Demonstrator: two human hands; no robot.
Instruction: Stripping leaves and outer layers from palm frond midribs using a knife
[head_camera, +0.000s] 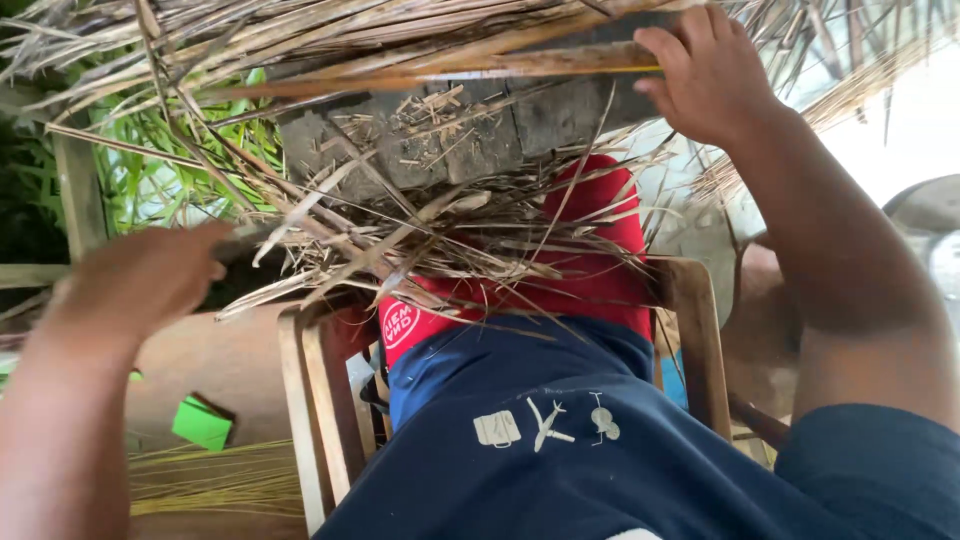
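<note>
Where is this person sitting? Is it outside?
Probably outside, in a yard or open work spot. Green plants grow close by, dry palm-like strips pile over the person's lap, and the ground looks like bare earth. The person sits on a wooden chair.

Dry palm-leaf strips (400, 235) heaped across red-clad lap (600, 270) on wooden chair (690, 330).

Long dry palm leaf strip (430, 72): brown-yellow, lying near horizontal across the top. Dark handle (240, 243) at left, amid dry shavings (420, 240).
</note>
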